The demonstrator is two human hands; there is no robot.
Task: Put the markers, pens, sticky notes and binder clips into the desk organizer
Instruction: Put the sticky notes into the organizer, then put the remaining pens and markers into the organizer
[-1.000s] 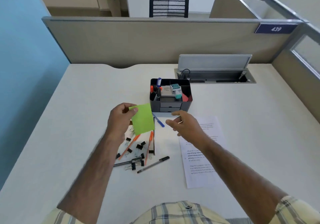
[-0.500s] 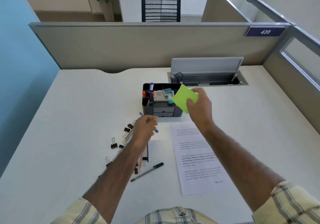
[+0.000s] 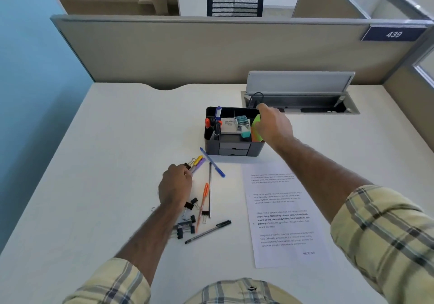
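Observation:
The black desk organizer [image 3: 212, 147] stands mid-desk with markers, a small box and an eraser inside. My right hand [image 3: 273, 126] is over its right compartment, shut on the green sticky notes [image 3: 256, 121], which are partly inside. My left hand [image 3: 175, 186] rests lower left, its fingers curled over the near ends of a yellow and a purple marker [image 3: 199, 161], with a binder clip [image 3: 187, 165] at the fingertips. On the desk lie a blue pen [image 3: 212, 162], an orange pen [image 3: 202, 204], a thin dark pen [image 3: 209, 190], a black pen [image 3: 207, 231] and several binder clips [image 3: 187, 225].
A printed paper sheet [image 3: 281, 212] lies to the right of the pens, under my right forearm. An open cable tray [image 3: 303, 104] with a raised lid sits behind the organizer. A beige partition [image 3: 211, 50] closes the desk's far side.
My right hand took the green sticky notes from my left and carried them into the organizer's right compartment. My left hand dropped to the markers on the desk.

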